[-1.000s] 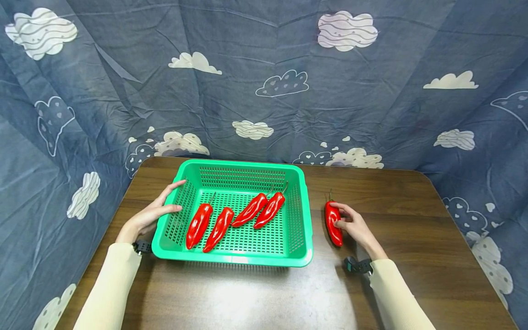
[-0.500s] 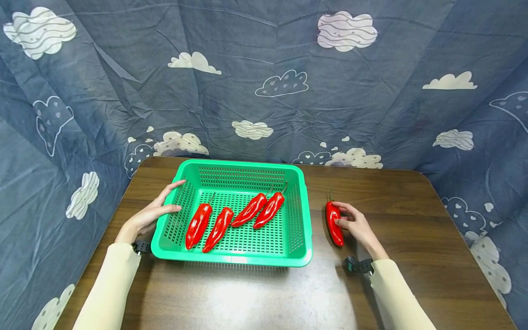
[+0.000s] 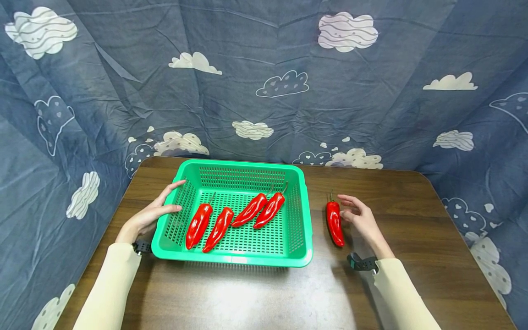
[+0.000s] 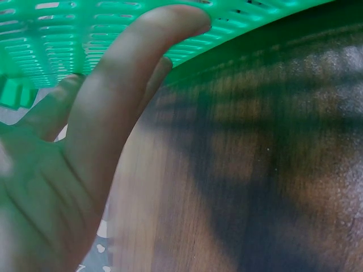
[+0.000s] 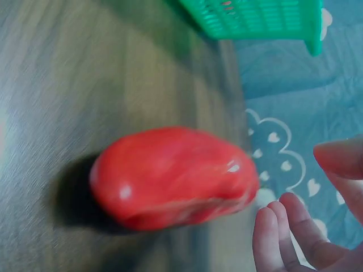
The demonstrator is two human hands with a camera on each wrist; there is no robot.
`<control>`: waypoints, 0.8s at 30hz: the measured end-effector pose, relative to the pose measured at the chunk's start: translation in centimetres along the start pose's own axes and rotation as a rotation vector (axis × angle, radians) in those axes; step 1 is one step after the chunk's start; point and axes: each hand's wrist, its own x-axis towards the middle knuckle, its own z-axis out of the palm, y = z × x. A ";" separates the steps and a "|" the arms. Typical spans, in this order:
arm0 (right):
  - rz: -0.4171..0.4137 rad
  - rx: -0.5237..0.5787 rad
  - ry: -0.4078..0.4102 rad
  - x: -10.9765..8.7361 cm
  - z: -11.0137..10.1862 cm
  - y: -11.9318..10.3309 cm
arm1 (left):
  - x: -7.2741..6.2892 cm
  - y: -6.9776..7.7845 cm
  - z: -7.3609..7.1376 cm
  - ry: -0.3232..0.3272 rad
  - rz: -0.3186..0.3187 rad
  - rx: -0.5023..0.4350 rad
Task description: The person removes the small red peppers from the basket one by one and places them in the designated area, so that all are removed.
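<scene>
A green plastic basket (image 3: 231, 260) stands on the table, its sides and floor pierced with slots. Several long, glossy red chili peppers (image 3: 218, 230) lie inside it. My left hand (image 3: 150, 213) rests at the basket's left side, thumb and forefinger stretched over the rim in the head view. The left wrist view has the thumb (image 4: 122, 79) extended against the slotted green wall. Right of the basket, another red chili pepper (image 3: 334, 223) lies on the tabletop with its stem pointing away. Just to its right hovers my right hand (image 3: 363, 222), fingers loosely bent and apart from the pepper.
A brown wood-grain table (image 3: 412, 220) carries everything. Behind it and at both sides hangs a dark blue curtain (image 3: 247, 59) with white clouds. Bands with small black devices (image 3: 362, 262) sit on both wrists, below cream sleeves (image 3: 406, 293).
My right hand has let go of the loose pepper and drawn slightly away to the right. The pepper has shifted a little rightward. The left hand and the basket have stayed put.
</scene>
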 end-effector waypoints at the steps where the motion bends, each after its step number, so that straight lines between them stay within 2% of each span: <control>1: -0.001 0.010 0.004 0.0 0.0 -0.3 | 0.0 0.0 0.0 0.000 -0.001 -0.002; 15: -0.018 0.050 -0.020 0.3 0.6 -3.1 | 0.0 -0.1 0.1 0.001 0.006 0.003; 24: -0.031 0.137 -0.047 0.3 1.6 -5.5 | 0.1 -0.2 0.1 0.001 0.014 0.007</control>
